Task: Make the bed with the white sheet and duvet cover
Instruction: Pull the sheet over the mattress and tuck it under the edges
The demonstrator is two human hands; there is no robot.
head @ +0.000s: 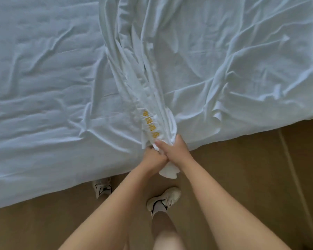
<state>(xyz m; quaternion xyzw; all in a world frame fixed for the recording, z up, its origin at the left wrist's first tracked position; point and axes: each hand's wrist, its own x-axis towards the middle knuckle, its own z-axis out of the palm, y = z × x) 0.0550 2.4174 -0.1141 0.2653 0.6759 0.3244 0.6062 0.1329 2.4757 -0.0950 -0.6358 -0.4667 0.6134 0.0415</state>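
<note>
Fingers of both hands are curled tight, two fists on one bunched end of the duvet cover [152,98]: left hand [154,157] nearer the body, right hand [173,151] touching it just beyond. One line of yellow stitched characters [150,124] runs up the gathered cloth, too crumpled to read. The cover fans out over the right side of one wrinkled white sheet [43,87]. Two pale sneakers [163,199] stand on the tan floor [242,177].

Bed [22,193], wrinkled white sheet [43,78], duvet cover [224,60] atop
</note>
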